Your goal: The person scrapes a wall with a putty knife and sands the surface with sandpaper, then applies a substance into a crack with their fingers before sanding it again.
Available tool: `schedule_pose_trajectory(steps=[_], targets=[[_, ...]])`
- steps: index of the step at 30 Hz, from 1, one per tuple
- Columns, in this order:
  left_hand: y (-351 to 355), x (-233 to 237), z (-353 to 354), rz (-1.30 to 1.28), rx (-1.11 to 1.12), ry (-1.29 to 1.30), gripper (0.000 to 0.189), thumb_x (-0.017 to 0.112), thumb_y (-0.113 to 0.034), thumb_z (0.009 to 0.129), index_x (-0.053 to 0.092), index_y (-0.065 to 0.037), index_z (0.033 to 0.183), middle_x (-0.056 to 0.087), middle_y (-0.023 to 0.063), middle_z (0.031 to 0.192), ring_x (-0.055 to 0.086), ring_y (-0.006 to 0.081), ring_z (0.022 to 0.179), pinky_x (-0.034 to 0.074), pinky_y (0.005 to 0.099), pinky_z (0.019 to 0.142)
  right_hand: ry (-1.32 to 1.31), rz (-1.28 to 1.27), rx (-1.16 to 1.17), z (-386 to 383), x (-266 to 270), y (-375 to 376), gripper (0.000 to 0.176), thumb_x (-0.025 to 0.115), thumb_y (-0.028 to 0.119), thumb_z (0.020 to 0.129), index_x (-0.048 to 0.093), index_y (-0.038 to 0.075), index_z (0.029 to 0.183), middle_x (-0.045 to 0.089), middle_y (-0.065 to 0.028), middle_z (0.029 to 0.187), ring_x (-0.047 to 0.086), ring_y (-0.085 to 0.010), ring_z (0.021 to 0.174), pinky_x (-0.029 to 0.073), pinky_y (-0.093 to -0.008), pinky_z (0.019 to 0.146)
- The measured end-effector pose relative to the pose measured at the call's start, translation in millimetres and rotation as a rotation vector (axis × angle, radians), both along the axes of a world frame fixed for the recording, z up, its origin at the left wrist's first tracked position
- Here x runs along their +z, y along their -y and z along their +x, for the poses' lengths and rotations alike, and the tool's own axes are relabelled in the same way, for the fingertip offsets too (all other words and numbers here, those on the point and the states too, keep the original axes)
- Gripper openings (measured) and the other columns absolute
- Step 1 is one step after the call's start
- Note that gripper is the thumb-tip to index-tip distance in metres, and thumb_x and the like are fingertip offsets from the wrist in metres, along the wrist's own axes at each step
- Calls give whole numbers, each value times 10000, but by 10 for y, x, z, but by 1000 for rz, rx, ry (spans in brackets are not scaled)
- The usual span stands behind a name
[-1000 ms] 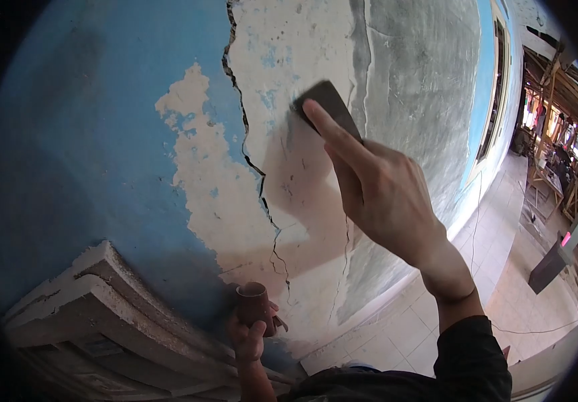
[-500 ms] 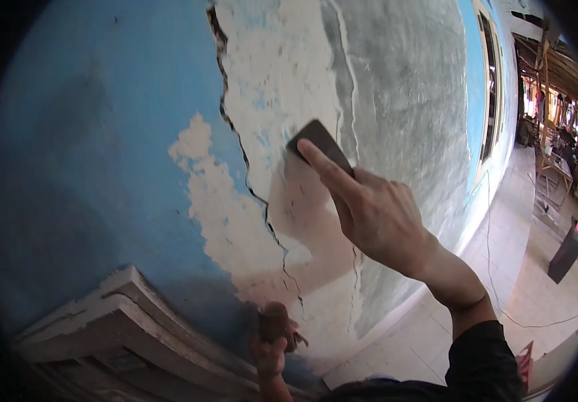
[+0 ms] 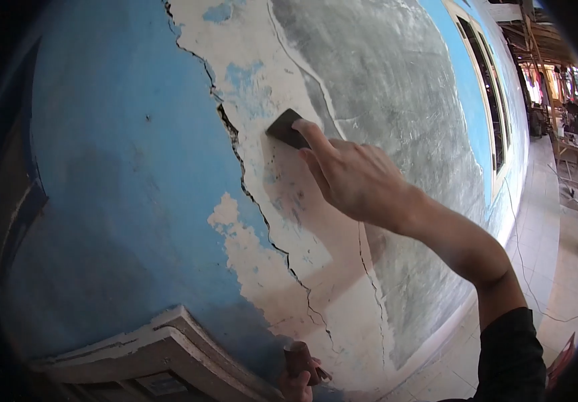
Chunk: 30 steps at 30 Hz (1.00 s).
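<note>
My right hand (image 3: 363, 181) grips a dark, flat rectangular pad (image 3: 285, 128) by its lower right end, pressing it against the wall. Beneath the pad is a pale, bare strip (image 3: 312, 234) with flecks of blue paint on it. A jagged, deep crack (image 3: 237, 157) runs down the strip's left side, to the left of the pad. At the bottom edge, my left hand (image 3: 296, 388) is closed round a reddish-brown roll (image 3: 298, 360) that looks like sandpaper. Part of that hand is cut off by the frame.
Blue paint (image 3: 121, 134) covers the wall to the left, grey plaster (image 3: 396, 100) the right. A pale, chipped ledge (image 3: 175, 328) juts out at lower left. Along the right are a framed window (image 3: 480, 74), a tiled floor (image 3: 537, 228) with a cable, and a wooden work table (image 3: 572, 144).
The right hand has moved the pad up and left along the pale strip. My view has shifted, so the ledge and the left hand now sit lower in the frame.
</note>
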<state>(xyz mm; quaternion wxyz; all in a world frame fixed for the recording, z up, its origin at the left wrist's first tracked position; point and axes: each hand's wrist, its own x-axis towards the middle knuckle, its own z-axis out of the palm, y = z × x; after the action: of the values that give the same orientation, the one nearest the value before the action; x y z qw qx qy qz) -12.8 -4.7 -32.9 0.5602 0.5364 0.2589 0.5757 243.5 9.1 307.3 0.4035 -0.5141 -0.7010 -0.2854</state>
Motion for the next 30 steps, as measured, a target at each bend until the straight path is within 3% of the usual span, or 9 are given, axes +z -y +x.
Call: schedule_pose_trajectory(steps=[5, 8, 11, 14, 22, 26, 30], targets=[[14, 35, 11, 27, -2, -2, 380, 649, -293, 840, 533, -68, 1124, 567, 84, 892, 528, 193, 688, 547, 425, 731, 116, 183, -151, 68, 301, -26, 364, 395, 234, 991, 440, 18, 1281, 595, -175, 924, 591, -215, 557, 440, -351, 451], [15, 42, 19, 37, -4, -3, 372, 646, -285, 842, 534, -62, 1117, 567, 82, 880, 526, 188, 670, 549, 419, 717, 189, 361, -187, 81, 422, -87, 336, 424, 157, 964, 483, -7, 1250, 548, -181, 1097, 627, -217, 621, 513, -329, 513], [14, 45, 40, 43, -10, 0, 363, 644, -277, 843, 536, -57, 1111, 566, 80, 867, 523, 182, 652, 551, 413, 703, 287, 414, -249, 44, 560, -165, 372, 449, 57, 911, 468, -10, 1276, 507, -162, 1222, 654, -221, 722, 571, -314, 594], [7, 45, 40, 54, -17, -1, 354, 641, -269, 845, 537, -51, 1104, 566, 78, 855, 520, 177, 634, 553, 407, 690, 306, 313, -293, -66, 502, -15, 429, 452, -8, 870, 452, -6, 1299, 500, -127, 1268, 657, -212, 791, 584, -304, 630], [-5, 8, 81, 114, -35, 10, 331, 634, -248, 848, 541, -37, 1087, 564, 72, 821, 513, 163, 585, 558, 390, 653, 309, 271, -349, -126, 584, 15, 453, 484, 12, 865, 442, 16, 1316, 518, -117, 1259, 659, -223, 789, 582, -308, 631], [188, 254, 160, 137, 14, 36, 278, 584, -213, 874, 540, -22, 1071, 542, 45, 730, 484, 144, 537, 559, 373, 601, 300, 319, -296, -71, 653, -25, 454, 509, 20, 859, 436, 0, 1307, 529, -122, 1240, 656, -238, 807, 571, -319, 628], [211, 261, 203, 135, -48, 42, 186, 551, -207, 887, 548, -48, 984, 501, 26, 636, 428, 148, 477, 563, 372, 586, 359, 179, -274, -95, 716, 125, 398, 553, 48, 842, 481, -41, 1223, 572, -154, 1118, 658, -246, 836, 558, -346, 620]])
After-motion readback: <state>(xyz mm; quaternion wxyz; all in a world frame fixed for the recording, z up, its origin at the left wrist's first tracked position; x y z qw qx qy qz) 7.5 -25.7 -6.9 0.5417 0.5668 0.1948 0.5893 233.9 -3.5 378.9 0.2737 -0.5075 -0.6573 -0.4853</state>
